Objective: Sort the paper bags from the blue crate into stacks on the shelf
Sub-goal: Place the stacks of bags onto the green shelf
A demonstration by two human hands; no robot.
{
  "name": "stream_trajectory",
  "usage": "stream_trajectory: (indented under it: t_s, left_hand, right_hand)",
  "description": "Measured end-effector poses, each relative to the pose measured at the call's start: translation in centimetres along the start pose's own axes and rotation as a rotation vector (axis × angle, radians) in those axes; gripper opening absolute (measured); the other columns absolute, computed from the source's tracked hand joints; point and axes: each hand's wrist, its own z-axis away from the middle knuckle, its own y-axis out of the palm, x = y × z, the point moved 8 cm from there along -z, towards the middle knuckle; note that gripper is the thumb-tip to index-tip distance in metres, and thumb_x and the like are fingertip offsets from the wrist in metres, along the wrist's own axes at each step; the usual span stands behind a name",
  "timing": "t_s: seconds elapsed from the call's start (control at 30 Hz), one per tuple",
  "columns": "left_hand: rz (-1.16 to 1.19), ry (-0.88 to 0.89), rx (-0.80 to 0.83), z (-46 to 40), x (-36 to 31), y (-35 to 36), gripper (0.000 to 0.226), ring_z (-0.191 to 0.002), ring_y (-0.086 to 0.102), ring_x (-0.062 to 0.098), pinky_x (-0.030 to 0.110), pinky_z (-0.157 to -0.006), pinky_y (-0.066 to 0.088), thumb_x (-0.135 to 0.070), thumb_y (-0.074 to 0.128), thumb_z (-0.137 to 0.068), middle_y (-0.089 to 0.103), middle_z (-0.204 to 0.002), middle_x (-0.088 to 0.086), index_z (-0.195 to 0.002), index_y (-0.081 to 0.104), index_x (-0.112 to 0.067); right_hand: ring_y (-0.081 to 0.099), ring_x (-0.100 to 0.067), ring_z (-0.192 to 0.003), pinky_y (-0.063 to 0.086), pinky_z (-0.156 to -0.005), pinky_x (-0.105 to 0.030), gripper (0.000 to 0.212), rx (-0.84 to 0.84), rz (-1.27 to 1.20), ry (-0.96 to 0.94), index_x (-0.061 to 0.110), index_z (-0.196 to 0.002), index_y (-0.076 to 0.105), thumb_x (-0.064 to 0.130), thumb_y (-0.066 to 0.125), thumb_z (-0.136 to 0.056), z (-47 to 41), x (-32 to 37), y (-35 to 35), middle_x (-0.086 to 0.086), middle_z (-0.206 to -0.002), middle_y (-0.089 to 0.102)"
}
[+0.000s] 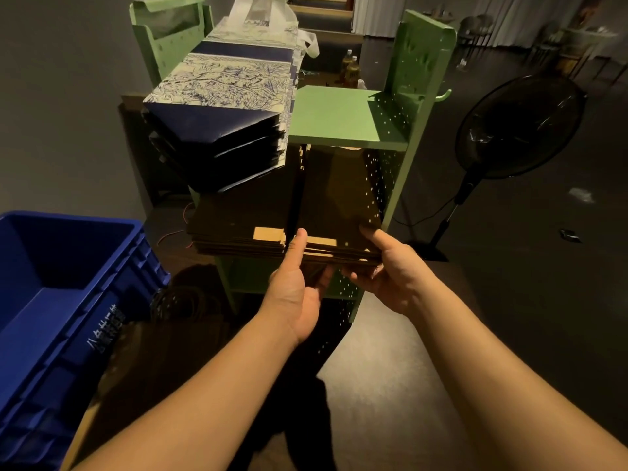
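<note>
Both bare forearms reach out from the bottom of the view toward the green shelf. Her or his left hand has its thumb laid flat on top of a stack of brown paper bags, with the fingers curled out of sight beneath; the right hand mirrors it, thumb on the top sheet near the far corner, fingers tucked under the edge. So both hands are pinching that stack at its near edge, on the middle tier of the shelf.

Just left of the left thumb lies a second brown stack, touching or nearly touching the held one; I cannot tell which. Above the fingers, on the top tier, sits a taller pile of blue-and-white printed bags with navy folded bottoms facing out.

Folded flat, the brown bags look light singly but weighty as a bundle, and stiff enough to slide as one slab. Kraft paper is fairly slick sheet on sheet, so I'd judge the layers could fan out unless squeezed top and bottom close to the corners, as now.

Far left of the hands stands the blue crate; the part of its inside that shows holds no bags.
</note>
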Motion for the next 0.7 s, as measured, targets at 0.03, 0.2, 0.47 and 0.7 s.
stream_trajectory:
  t_s: [0.03,0.2,0.47,0.7]
  left_hand:
    - [-0.042,0.002,0.002,0.0,0.2,-0.2,0.051,-0.106,0.074,0.027,0.035,-0.081,0.06,-0.046,0.077,-0.084,0.077,-0.116,0.011,-0.124,0.067,-0.016]
    - [-0.248,0.062,-0.066,0.0,0.4,-2.7,0.103,-0.104,0.073,0.022,0.039,-0.085,0.06,-0.06,0.079,-0.058,0.076,-0.114,0.005,-0.146,0.049,-0.015]
    - [-0.197,0.082,-0.019,-0.1,1.0,-2.2,0.049,-0.096,0.077,0.023,0.038,-0.083,0.06,-0.045,0.07,-0.075,0.078,-0.111,0.004,-0.116,0.062,-0.02]
    - [-0.14,0.057,-0.071,-0.8,1.1,-2.1,0.054,-0.087,0.079,0.022,0.039,-0.081,0.061,-0.041,0.074,-0.072,0.079,-0.104,0.007,-0.116,0.062,-0.012]
  right_hand:
    - [0.077,-0.031,-0.089,0.062,-0.067,-0.035,0.041,0.004,0.007,-0.016,0.008,-0.115,0.069,0.045,0.066,-0.096,0.2,-0.2,-0.1,-0.017,-0.112,0.076]
    - [0.072,-0.023,-0.097,0.063,-0.08,-0.042,0.04,-0.269,0.32,-0.328,0.023,-0.128,0.053,0.053,0.049,-0.103,1.6,0.1,-3.4,-0.012,-0.118,0.067]
    - [0.048,-0.018,-0.129,0.055,-0.104,-0.041,0.054,-0.222,0.917,-0.752,0.036,-0.136,0.06,0.056,0.066,-0.086,3.2,1.2,-2.0,0.011,-0.139,0.037]
    - [0.054,-0.015,-0.122,0.056,-0.101,-0.037,0.044,-0.257,0.916,-0.779,0.022,-0.137,0.064,0.029,0.07,-0.094,3.1,2.0,-2.1,0.008,-0.132,0.047]
